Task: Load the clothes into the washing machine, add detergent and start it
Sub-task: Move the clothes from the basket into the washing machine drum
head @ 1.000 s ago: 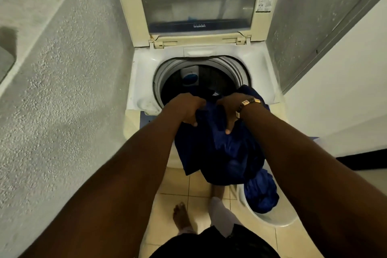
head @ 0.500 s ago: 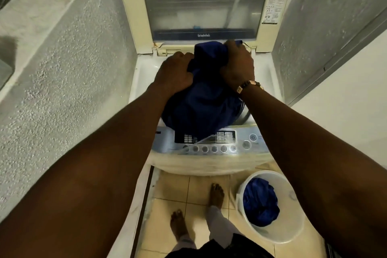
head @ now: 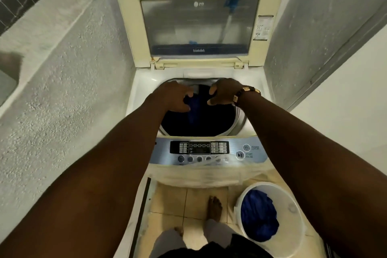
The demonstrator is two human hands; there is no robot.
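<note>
A top-loading washing machine (head: 142,94) stands in front of me with its lid (head: 199,27) raised against the back. A dark blue garment (head: 193,112) lies down inside the drum (head: 240,119). Both my hands hover over the drum's far half. My left hand (head: 174,96) has its fingers spread loosely above the cloth and holds nothing. My right hand (head: 225,92), a beaded band at its wrist, has loosely curled fingers and is also empty. The control panel (head: 199,148) with the start button (head: 240,155) faces me at the front edge.
A white bucket (head: 293,211) on the tiled floor at the lower right holds more blue clothes (head: 257,216). Rough plastered walls (head: 62,90) close in on both sides of the machine. My bare feet stand just before it.
I lifted the blue garment from in front of the machine up over the drum, and it has dropped inside. Both hands have let go and stay above the opening.
</note>
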